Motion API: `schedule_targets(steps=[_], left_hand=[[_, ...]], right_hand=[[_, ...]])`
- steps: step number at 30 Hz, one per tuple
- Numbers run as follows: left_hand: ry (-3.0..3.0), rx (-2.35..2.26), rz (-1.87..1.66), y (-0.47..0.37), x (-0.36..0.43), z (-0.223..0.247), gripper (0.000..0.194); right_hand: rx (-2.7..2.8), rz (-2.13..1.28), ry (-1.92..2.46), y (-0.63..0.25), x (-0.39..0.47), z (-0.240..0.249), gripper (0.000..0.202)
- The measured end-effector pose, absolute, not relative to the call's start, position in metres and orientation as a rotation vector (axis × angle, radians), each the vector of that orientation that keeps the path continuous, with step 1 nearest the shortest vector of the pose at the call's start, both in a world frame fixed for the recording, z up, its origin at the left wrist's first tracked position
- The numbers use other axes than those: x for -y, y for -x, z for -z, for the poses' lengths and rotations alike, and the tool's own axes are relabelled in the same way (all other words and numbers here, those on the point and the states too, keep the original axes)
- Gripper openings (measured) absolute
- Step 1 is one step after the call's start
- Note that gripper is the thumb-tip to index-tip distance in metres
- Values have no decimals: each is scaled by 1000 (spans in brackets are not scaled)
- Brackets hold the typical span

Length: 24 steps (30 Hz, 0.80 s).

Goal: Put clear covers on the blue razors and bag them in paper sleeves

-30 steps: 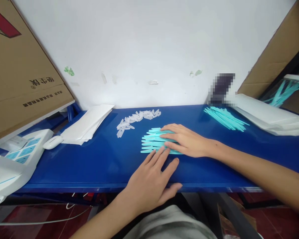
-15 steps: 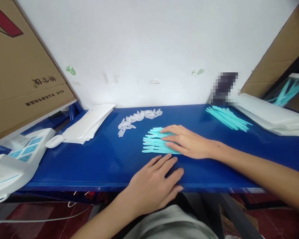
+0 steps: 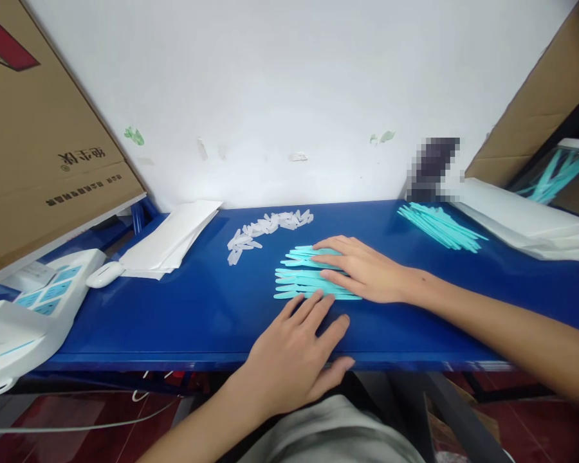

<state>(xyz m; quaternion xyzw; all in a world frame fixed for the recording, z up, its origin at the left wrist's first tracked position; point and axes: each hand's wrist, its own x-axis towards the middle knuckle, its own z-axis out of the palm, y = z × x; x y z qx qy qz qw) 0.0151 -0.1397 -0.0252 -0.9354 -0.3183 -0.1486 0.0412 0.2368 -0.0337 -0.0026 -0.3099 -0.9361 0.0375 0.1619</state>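
Observation:
Several thin turquoise sticks (image 3: 296,281) lie side by side on the blue table, with a gap between a far group and a near group. My right hand (image 3: 361,269) rests over their right part, palm down, fingers stretched out and spread; it hides what is under the palm. My left hand (image 3: 299,354) is just in front, at the table's edge, fingers apart, its fingertips at the nearest stick. Whether they press on it I cannot tell. Beyond the sticks lies a curved row of small translucent whitish plastic pieces (image 3: 270,225).
More turquoise sticks (image 3: 441,226) lie loose at the back right, beside a stack of white sheets (image 3: 525,222). To the left are white sheets (image 3: 168,238), a white oval device (image 3: 105,274) and a power strip (image 3: 53,302). Cardboard (image 3: 43,128) stands at the left.
My left fingertips have moved slightly away from me, up to the nearest stick. A gap has opened between the far and near groups of sticks under my right hand.

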Motion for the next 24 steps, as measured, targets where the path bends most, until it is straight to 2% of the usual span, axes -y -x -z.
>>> schedule_targets(steps=[9, 20, 24], left_hand=[[2861, 975, 439, -15, 140, 24, 46], [2858, 967, 431, -15, 140, 26, 48], [2856, 962, 435, -15, 139, 25, 47]], right_hand=[[2715, -70, 875, -237, 35, 1, 52], [2672, -382, 960, -237, 34, 1, 54], [2666, -312, 951, -236, 36, 0, 53]])
